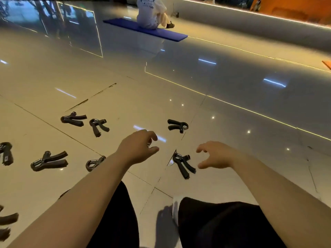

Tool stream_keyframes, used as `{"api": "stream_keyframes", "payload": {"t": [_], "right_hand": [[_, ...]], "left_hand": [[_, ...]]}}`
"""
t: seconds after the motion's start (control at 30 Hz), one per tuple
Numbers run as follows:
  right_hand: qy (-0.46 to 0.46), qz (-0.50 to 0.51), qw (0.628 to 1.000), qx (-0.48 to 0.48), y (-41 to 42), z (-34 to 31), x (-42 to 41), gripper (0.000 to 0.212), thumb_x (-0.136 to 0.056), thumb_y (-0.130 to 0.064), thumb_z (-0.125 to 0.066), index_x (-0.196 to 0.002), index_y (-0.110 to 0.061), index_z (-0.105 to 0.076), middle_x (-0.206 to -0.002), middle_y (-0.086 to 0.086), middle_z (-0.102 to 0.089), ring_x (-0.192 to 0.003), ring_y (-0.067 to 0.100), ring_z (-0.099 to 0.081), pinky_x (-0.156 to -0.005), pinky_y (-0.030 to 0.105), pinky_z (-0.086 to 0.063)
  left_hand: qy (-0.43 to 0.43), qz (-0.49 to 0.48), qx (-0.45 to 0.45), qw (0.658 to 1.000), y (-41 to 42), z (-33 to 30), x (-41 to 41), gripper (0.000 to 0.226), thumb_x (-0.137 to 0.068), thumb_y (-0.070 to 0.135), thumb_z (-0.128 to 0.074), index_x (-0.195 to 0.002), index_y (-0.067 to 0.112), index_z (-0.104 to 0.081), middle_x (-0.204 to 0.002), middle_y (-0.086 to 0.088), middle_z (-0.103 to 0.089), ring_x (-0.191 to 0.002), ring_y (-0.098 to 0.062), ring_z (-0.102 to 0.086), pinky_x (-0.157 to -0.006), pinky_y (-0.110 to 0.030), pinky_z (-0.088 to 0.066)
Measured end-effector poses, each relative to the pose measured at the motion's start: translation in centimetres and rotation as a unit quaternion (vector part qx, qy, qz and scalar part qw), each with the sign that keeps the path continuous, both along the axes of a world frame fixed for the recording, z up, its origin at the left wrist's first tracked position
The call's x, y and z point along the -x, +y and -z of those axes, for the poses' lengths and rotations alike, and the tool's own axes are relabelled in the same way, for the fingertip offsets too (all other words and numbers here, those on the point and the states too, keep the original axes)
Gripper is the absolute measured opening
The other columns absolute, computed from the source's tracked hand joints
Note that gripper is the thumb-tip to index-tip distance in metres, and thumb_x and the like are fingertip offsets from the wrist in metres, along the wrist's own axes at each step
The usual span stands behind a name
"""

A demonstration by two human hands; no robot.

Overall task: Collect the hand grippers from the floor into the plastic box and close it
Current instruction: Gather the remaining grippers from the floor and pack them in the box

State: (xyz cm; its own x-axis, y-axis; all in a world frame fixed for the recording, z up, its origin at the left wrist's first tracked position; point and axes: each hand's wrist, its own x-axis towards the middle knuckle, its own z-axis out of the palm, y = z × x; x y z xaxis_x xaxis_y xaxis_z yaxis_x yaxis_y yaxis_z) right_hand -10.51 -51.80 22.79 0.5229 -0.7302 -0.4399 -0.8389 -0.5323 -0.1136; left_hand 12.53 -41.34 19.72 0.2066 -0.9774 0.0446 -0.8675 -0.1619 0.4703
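Several black hand grippers lie scattered on the glossy tiled floor. One hand gripper (183, 164) lies between my two hands, and another hand gripper (177, 125) lies farther out. Two more sit at the left, a gripper (73, 119) and a gripper (98, 126). A larger one (49, 161) lies nearer, and one gripper (94, 163) is partly hidden by my left forearm. My left hand (138, 146) hovers with loosely curled fingers and holds nothing. To the right of the nearest gripper, my right hand (215, 155) is spread and empty. No plastic box is in view.
More grippers lie at the left edge (6, 154) and the lower left (8, 219). My knees in dark trousers (215, 222) fill the bottom. A person sits on a blue mat (146, 30) far ahead. A lit ledge (250, 24) runs along the right.
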Motion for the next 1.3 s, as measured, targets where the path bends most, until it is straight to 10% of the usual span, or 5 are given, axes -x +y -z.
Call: {"api": "stream_keyframes", "payload": {"t": [0.6, 0.87, 1.07, 1.3], "right_hand": [[-0.016, 0.163, 0.984, -0.065, -9.5, 23.6, 0.0, 0.076, -0.081, -0.06, -0.058, -0.14, -0.021, -0.031, -0.134, 0.004, -0.044, -0.119, 0.022, -0.044, -0.092, 0.036, -0.043], [0.077, 0.078, 0.994, -0.015, -13.6, 32.6, -2.3, 0.086, -0.079, -0.072, -0.046, -0.143, -0.019, -0.027, -0.153, 0.01, -0.02, -0.139, 0.028, -0.023, -0.115, 0.042, -0.016], [-0.027, 0.082, 0.996, 0.014, -14.5, 34.4, -1.6, 0.064, -0.049, -0.046, -0.083, -0.095, -0.005, -0.066, -0.078, 0.009, -0.062, -0.066, 0.029, -0.059, -0.069, 0.04, -0.051], [0.023, 0.135, 0.988, 0.073, -21.1, 32.9, -1.2, 0.048, -0.054, -0.027, -0.086, -0.089, -0.003, -0.064, -0.075, 0.011, -0.063, -0.066, 0.032, -0.06, -0.06, 0.034, -0.047]], "left_hand": [[0.112, -0.095, -0.079, 0.986, -11.8, 21.9, 1.3, 0.06, -0.09, 0.043, -0.053, -0.142, 0.024, -0.032, -0.151, -0.002, -0.029, -0.138, -0.017, -0.024, -0.109, -0.031, -0.023], [0.051, -0.05, -0.1, 0.992, -22.7, 26.6, -1.5, 0.06, -0.091, 0.04, -0.052, -0.143, 0.021, -0.03, -0.152, -0.004, -0.025, -0.139, -0.019, -0.022, -0.11, -0.032, -0.022], [-0.011, -0.028, -0.119, 0.992, -29.7, 28.5, -3.4, 0.061, -0.09, 0.036, -0.055, -0.143, 0.021, -0.03, -0.151, -0.005, -0.026, -0.137, -0.022, -0.026, -0.108, -0.036, -0.027], [-0.048, 0.018, -0.122, 0.991, -36.1, 30.3, -4.3, 0.05, -0.092, 0.025, -0.051, -0.139, 0.015, -0.036, -0.142, -0.01, -0.036, -0.124, -0.028, -0.04, -0.096, -0.037, -0.038]]}}
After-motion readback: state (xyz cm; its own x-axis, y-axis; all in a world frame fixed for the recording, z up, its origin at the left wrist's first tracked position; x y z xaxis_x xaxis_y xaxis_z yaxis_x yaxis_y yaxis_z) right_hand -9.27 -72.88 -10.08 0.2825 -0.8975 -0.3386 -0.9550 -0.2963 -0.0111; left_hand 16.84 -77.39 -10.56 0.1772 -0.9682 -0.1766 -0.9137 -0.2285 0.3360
